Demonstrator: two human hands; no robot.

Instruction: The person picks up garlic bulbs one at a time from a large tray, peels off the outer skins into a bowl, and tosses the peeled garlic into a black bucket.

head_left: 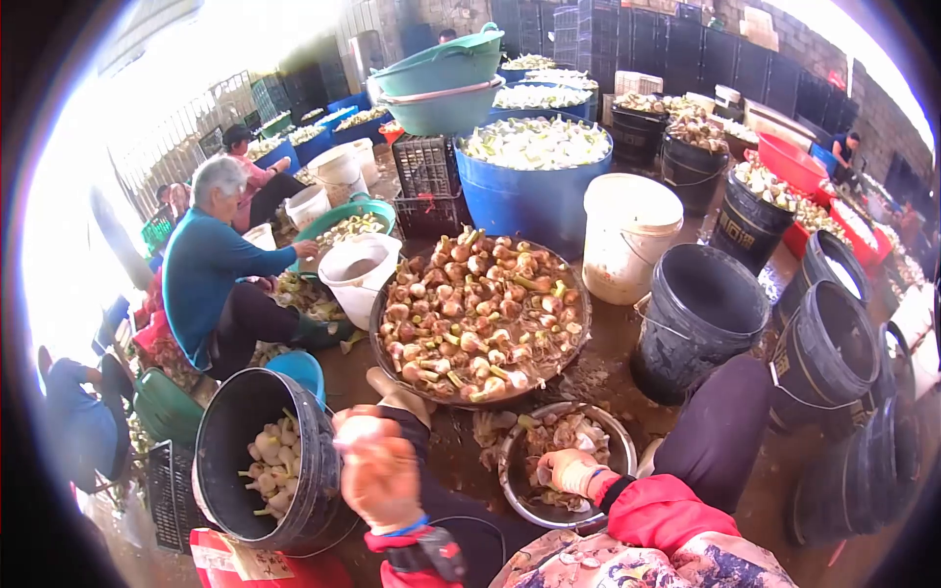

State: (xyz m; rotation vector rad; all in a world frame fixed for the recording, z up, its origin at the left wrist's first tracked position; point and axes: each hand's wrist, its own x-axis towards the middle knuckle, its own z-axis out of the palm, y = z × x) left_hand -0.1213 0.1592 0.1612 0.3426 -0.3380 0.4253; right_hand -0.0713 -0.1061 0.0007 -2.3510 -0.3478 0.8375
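Observation:
My left hand point(380, 475) is raised between the black bucket and my knee, its fingers curled and smeared by motion; whatever they hold cannot be made out. Peeled garlic bulbs point(274, 461) lie inside the black bucket point(218, 461), left of that hand. Over a metal bowl point(512, 480) of loose garlic skins point(578, 431), my right hand point(569, 470) is closed; what is between its fingers is hidden. In front of me stands a wide, dark round tub point(580, 343) heaped with unpeeled, short-stemmed garlic point(480, 314).
Empty black buckets point(701, 314) crowd the right, near my knee. White pails point(632, 235) and a big blue tub point(529, 191) of garlic stand behind the round tub. A person in a teal top point(211, 265) sits at left beside a green basin point(377, 211). The floor is wet.

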